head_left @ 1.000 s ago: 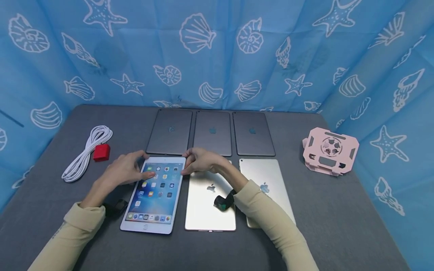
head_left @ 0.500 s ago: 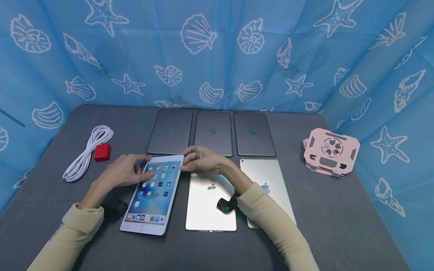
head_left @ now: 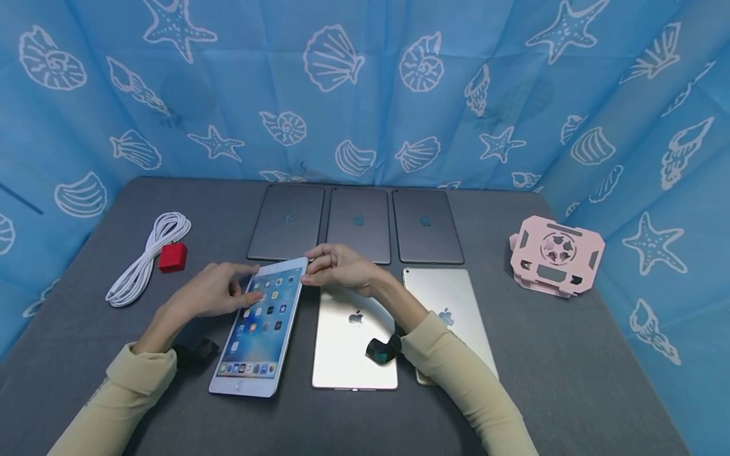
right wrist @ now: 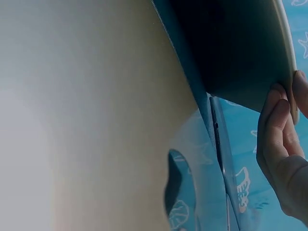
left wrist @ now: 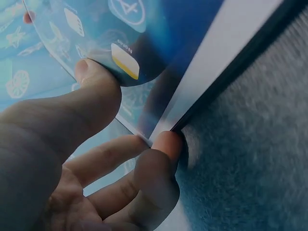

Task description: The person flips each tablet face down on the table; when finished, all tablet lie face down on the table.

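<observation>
Head view | left hand (head_left: 213, 292) and right hand (head_left: 336, 269) grip tilted white tablet (head_left: 259, 329)

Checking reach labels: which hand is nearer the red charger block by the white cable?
Left. The left hand grips the lit tablet at its left edge, just right of the red charger block. The right hand holds the tablet's far right corner, farther away.

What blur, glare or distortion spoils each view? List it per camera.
Head view: sharp, evenly lit, wide-angle bowing at the edges. Left wrist view: dim, left hand blurred, tablet mirroring the curtain. Right wrist view: washed-out pale blur fills the left; right hand fairly clear.
</observation>
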Tool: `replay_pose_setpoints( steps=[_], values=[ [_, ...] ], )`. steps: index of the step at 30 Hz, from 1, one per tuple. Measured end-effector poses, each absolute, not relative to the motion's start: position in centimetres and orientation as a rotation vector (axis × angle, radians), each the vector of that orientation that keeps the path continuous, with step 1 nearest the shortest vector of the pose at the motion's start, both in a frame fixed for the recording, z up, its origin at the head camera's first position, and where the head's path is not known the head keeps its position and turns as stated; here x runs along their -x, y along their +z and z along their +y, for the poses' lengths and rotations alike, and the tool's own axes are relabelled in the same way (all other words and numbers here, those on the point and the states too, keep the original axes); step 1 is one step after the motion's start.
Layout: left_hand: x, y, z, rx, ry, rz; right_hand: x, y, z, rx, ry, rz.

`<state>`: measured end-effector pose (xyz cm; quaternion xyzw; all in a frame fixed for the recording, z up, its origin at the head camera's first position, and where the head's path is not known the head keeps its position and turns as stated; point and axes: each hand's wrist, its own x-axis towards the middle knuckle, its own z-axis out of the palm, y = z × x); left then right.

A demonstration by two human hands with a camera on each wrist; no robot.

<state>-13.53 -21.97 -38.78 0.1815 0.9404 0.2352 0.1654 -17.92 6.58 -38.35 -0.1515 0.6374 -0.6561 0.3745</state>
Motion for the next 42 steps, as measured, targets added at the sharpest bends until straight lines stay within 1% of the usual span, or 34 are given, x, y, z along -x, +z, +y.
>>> replay_pose_setpoints(
  steps=[12,31,36,42],
  values=[
    [13.4,-38.7,-20.9,-0.518,0.753,2.616,17.8,-38.0,6.9,0.403,-1.735,1.630],
    [13.6,-40.2,-18.3,-0.526,1.017,2.456,17.5,-36.6,7.9,0.459,-1.787,1.593],
    [13.6,-40.4,-17.7,-0.513,1.071,2.414,17.5,-36.3,7.8,0.450,-1.799,1.584],
    [13.7,-40.8,-17.0,-0.558,1.133,2.336,17.4,-36.0,7.5,0.421,-1.805,1.583]
  ],
)
